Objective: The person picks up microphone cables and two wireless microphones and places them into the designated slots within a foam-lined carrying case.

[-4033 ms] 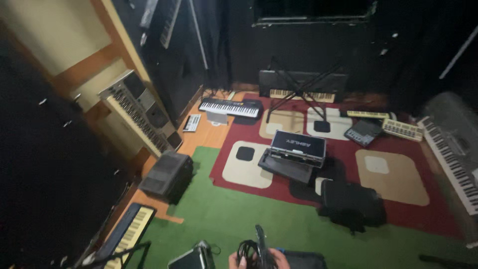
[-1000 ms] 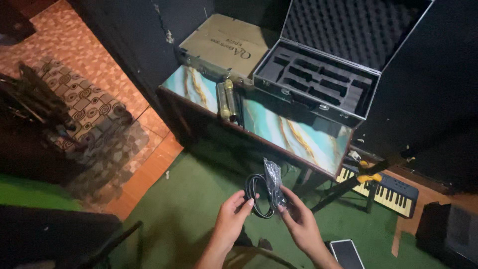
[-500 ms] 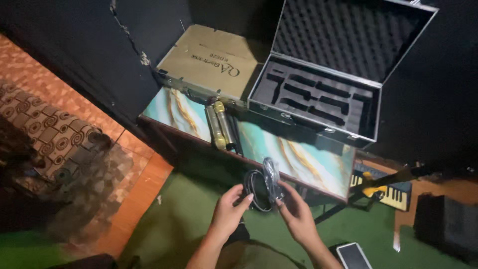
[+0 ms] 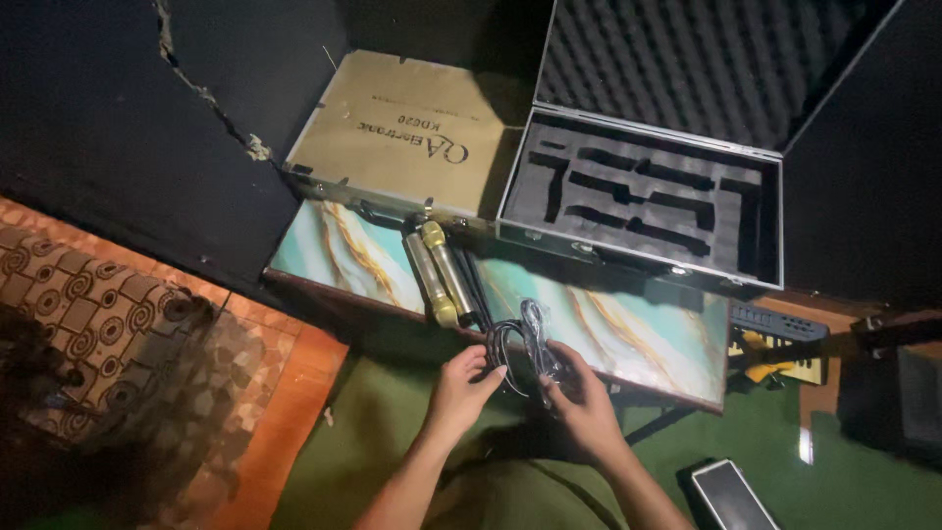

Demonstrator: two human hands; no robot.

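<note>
Left hand [image 4: 461,385] and right hand [image 4: 587,407] both grip a coiled black cable [image 4: 517,349] between them, at the near edge of the marbled table [image 4: 628,324]. Two gold microphones [image 4: 439,271] lie at 11 o'clock from the cable. Open foam-lined case [image 4: 638,201] at 1 o'clock, tan box [image 4: 402,132] at 11. Phone [image 4: 731,496] at 4 o'clock on green floor.

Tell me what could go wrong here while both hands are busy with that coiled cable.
The coiled black cable, held between left hand and right hand, has loose loops that might tangle. Two gold microphones lie unsecured near the marbled table's front edge; a swinging loop could roll them off. The phone on the green floor could get stepped on.
</note>
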